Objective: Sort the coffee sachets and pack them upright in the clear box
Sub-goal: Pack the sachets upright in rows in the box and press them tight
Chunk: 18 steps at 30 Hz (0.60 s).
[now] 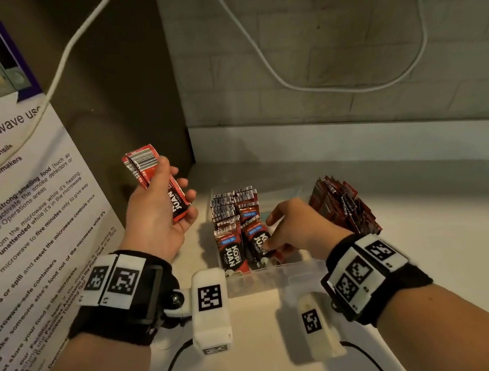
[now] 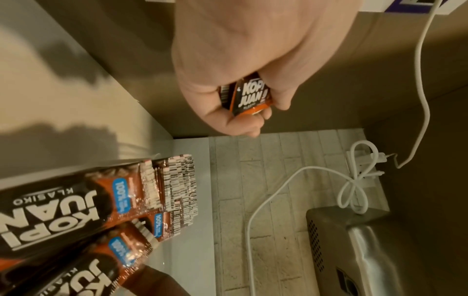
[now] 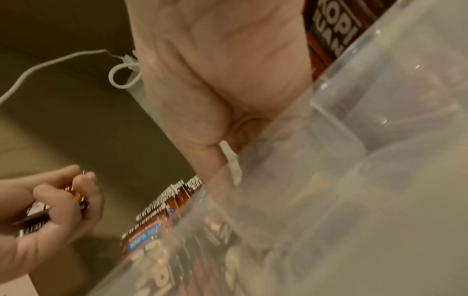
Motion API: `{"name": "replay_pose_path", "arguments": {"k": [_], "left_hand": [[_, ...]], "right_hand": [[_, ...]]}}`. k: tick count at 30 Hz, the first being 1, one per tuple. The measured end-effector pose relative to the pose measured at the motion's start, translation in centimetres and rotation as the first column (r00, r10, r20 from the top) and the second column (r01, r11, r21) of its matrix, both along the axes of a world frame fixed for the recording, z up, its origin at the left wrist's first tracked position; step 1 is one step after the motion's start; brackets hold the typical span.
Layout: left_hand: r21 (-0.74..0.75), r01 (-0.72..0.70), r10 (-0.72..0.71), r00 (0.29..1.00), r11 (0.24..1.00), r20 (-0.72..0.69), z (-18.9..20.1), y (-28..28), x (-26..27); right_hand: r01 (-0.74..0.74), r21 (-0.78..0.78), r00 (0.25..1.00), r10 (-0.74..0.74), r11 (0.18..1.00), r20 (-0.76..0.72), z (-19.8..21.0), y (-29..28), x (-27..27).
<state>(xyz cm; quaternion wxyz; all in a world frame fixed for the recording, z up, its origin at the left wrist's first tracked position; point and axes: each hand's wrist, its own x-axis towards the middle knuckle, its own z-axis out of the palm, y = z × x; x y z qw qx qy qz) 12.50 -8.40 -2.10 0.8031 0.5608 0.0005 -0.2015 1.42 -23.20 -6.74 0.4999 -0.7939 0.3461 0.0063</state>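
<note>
My left hand (image 1: 175,195) is raised left of the clear box (image 1: 281,274) and grips a few red and black coffee sachets (image 1: 153,173); the left wrist view shows the held sachets (image 2: 250,98) inside its curled fingers. Packed sachets (image 1: 233,227) stand upright in two rows in the box's left part. My right hand (image 1: 272,235) reaches into the box and pinches one sachet (image 1: 260,242) at the front of the right-hand row. The right wrist view is blurred, filled by the right hand's palm (image 3: 222,80) and the box wall (image 3: 329,180). A loose pile of sachets (image 1: 343,206) lies right of the box.
A microwave notice board (image 1: 21,216) stands close on the left. A brick wall with a white cable (image 1: 285,82) runs behind the white counter (image 1: 450,250). A metal wall unit (image 2: 367,250) hangs above at the right.
</note>
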Motion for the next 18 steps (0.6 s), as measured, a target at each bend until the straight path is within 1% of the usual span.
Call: {"name": "replay_pose_path", "arguments": {"k": [4, 9, 12, 15, 18], "left_hand": [[0.001, 0.005, -0.005, 1.000, 1.000, 0.008, -0.2, -0.1, 0.1], [-0.004, 0.006, -0.006, 1.000, 1.000, 0.011, -0.3, -0.2, 0.2], [-0.006, 0.015, -0.015, 1.000, 1.000, 0.015, -0.4, -0.3, 0.2], [-0.007, 0.019, -0.019, 1.000, 1.000, 0.014, -0.4, -0.4, 0.3], [-0.004, 0.033, -0.033, 0.999, 0.999, 0.008, -0.5, -0.6, 0.3]], "right_hand": [[0.003, -0.042, 0.996, -0.007, 0.999, -0.091, -0.7, 0.3, 1.0], [0.001, -0.067, 0.989, -0.011, 0.998, -0.145, -0.9, 0.1, 1.1], [0.043, 0.030, 0.993, -0.039, 0.999, -0.114, -0.8, -0.1, 0.7], [0.098, 0.153, 0.995, -0.094, 0.983, -0.033, -0.6, -0.3, 0.2], [0.128, 0.197, 0.991, -0.131, 0.972, -0.001, -0.7, 0.1, 0.6]]}}
